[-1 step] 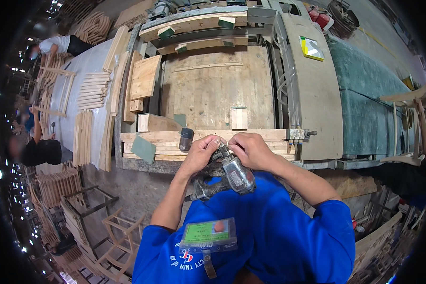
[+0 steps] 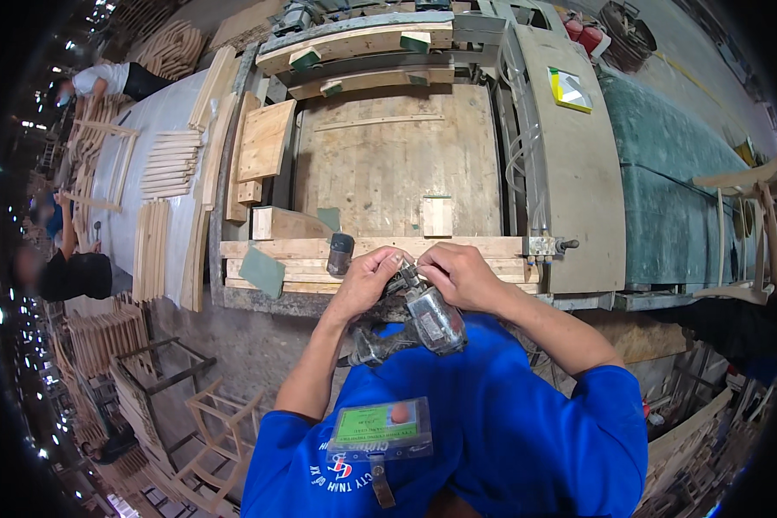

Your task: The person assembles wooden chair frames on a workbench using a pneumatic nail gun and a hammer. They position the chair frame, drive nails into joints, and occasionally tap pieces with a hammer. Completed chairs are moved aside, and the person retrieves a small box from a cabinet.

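Note:
A worn grey and black nail gun (image 2: 436,319) rests against the front of my blue shirt, its nose pointing to the workbench. My left hand (image 2: 372,278) is closed at that nose, thumb and fingertips pinched together. From the other side, my right hand (image 2: 459,272) curls in with its fingertips pressed together at the tip. Anything small between the right fingertips is too hidden to name. Just left of my hands, a dark cylindrical object (image 2: 340,254) stands on the wooden front rail (image 2: 483,249) of the bench.
Green pads (image 2: 262,273) and wood blocks (image 2: 437,216) lie around the wooden bed (image 2: 388,164) of the bench. A metal valve block (image 2: 540,247) sits at its right corner. Stacked wood strips (image 2: 171,164) cover a table on the left, where other people work. Chair frames (image 2: 220,423) stand lower left.

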{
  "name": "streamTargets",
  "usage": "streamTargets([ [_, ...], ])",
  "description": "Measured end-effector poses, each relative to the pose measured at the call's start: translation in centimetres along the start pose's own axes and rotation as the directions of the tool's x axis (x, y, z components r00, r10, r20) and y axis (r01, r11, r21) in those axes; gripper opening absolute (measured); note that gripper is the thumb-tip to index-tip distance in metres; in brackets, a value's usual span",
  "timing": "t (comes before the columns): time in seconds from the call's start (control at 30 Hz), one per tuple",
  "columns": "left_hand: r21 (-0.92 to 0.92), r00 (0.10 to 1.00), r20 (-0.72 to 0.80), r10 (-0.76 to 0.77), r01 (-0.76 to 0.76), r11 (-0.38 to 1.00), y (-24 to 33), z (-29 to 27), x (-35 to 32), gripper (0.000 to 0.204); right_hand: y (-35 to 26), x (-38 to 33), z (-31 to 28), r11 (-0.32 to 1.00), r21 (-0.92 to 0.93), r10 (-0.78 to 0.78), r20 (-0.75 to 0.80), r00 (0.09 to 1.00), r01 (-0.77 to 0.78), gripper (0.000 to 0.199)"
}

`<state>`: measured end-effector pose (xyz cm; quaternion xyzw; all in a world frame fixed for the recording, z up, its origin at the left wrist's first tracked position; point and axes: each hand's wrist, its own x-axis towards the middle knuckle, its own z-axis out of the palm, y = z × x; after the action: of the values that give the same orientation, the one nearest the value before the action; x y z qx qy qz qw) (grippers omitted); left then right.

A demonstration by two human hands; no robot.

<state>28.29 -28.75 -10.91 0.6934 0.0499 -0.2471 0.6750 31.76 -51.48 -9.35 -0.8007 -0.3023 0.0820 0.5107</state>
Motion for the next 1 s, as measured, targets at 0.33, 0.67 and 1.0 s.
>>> streamTargets([
  [0.33,0.014,0.996,0.082,0.029,-0.030,0.999,0.4,0.4,0.4,0.030,2.6,0.0,-1.6,0.940,-0.202,-0.234,0.208,0.950,0.276,0.018],
  [0.67,-0.041,0.998,0.056,-0.022,0.025,0.999,0.7,0.3,0.3,0.030,3.5,2.3,-1.9,0.777,-0.403,-0.528,0.002,0.849,0.484,0.027],
  [1.0,-0.022,0.999,0.039,-0.008,0.009,1.000,0.0,0.4,0.6,0.031,0.8,-0.8,-0.2,0.982,-0.130,-0.139,0.010,0.990,0.139,0.010],
])
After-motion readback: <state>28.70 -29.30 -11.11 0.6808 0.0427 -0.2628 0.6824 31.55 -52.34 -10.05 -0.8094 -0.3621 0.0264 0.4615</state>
